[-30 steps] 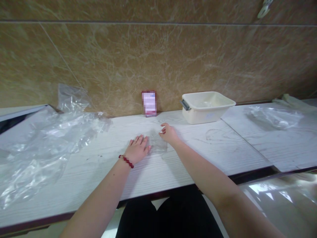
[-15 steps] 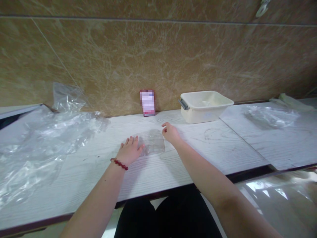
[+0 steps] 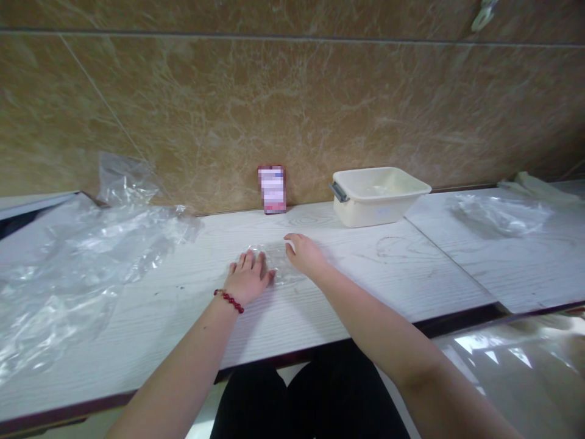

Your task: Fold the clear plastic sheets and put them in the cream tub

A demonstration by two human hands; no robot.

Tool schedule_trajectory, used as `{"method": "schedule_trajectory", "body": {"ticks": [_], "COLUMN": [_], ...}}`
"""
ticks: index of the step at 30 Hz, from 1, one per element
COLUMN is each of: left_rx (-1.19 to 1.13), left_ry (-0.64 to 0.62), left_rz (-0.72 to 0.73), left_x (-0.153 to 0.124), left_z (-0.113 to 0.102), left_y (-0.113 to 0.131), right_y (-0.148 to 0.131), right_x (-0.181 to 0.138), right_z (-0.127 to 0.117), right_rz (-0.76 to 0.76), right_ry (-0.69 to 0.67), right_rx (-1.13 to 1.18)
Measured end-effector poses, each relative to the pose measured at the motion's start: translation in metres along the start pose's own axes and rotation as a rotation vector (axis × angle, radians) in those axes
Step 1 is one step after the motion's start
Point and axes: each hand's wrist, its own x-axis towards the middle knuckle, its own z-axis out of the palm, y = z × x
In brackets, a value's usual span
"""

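A small clear plastic bag point(image 3: 281, 269) lies in front of me on the white wood-grain table point(image 3: 292, 317). My left hand point(image 3: 249, 277), with a red bead bracelet at its wrist, rests palm down on the left part of the bag, its fingers spread. My right hand point(image 3: 304, 253) is curled at the bag's right side. Its thumb and forefinger are bent towards each other at the film; the other fingers are mostly hidden. The bag looks creased and raised near the left fingertips.
A large heap of clear plastic film point(image 3: 95, 256) covers the left of the table. A phone point(image 3: 273, 190) leans on the brown marble wall point(image 3: 219, 110). A cream tub point(image 3: 365, 210) with a grey handle stands back right. More clear plastic point(image 3: 503, 213) lies far right.
My right hand has moved left, and the bag's right side has lost its flat, straight edge. My left hand has slid slightly right. The film by its fingertips is now more crumpled.
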Motion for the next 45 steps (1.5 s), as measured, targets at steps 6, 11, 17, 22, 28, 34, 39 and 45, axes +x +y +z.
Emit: {"method": "schedule_trajectory", "body": {"ticks": [6, 11, 17, 22, 28, 34, 39, 45], "left_rx": [0.039, 0.055, 0.032, 0.043, -0.257, -0.185, -0.087, -0.034], "left_ry": [-0.032, -0.033, -0.055, 0.237, 0.252, 0.192, 0.212, 0.219], "left_rz": [0.004, -0.007, -0.075, -0.112, 0.362, 0.232, 0.111, 0.021], "left_x": [-0.001, -0.002, -0.001, 0.004, 0.026, 0.03, 0.026, 0.026], "left_z": [-0.005, -0.005, -0.007, -0.009, -0.003, 0.008, 0.012, 0.014], "left_y": [0.002, 0.003, -0.01, 0.001, 0.033, 0.022, 0.013, 0.007], "right_y": [-0.025, -0.017, -0.016, -0.018, -0.019, -0.019, -0.016, -0.008], "right_x": [-0.006, -0.012, -0.015, -0.015, -0.014, -0.014, -0.016, -0.015], "right_z": [0.029, 0.044, 0.043, 0.038, 0.033, 0.037, 0.038, 0.033], "right_rz": [-0.108, -0.053, 0.013, 0.035, 0.003, 0.039, 0.06, 0.138], "right_ry": [-0.191, -0.168, -0.182, -0.218, -0.368, -0.316, -0.24, -0.248], "right_rx": [-0.145, -0.232, -0.268, -0.292, -0.354, -0.345, -0.288, -0.302]}}
